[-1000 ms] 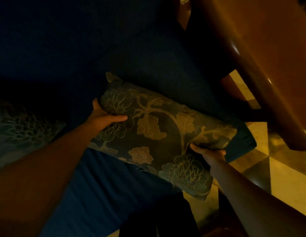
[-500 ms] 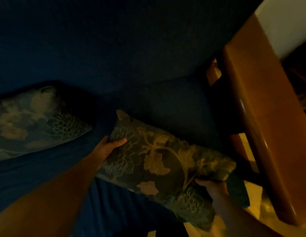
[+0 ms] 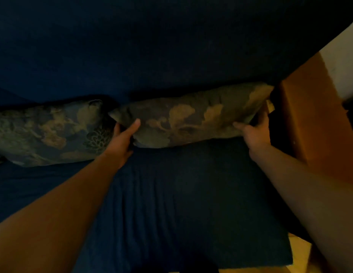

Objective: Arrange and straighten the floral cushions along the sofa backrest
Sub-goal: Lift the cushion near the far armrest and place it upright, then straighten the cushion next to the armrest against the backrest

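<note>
A dark floral cushion (image 3: 191, 117) lies lengthwise at the foot of the dark blue sofa backrest (image 3: 152, 46), at the right end of the seat. My left hand (image 3: 122, 138) grips its left end, thumb on the front face. My right hand (image 3: 254, 131) grips its right end, close to the wooden armrest. A second floral cushion (image 3: 47, 131) leans against the backrest to the left, its right corner almost meeting the held cushion. The light is very dim.
The blue seat cushion (image 3: 181, 194) spreads out in front of me, its front corner at lower right. A brown wooden armrest (image 3: 319, 125) bounds the sofa on the right, with pale wall (image 3: 345, 62) behind it. Yellowish floor (image 3: 297, 251) shows at bottom right.
Both hands carried the floral cushion from the seat's front right edge up and back against the backrest, turning it level beside the second cushion. The camera view rose with it.
</note>
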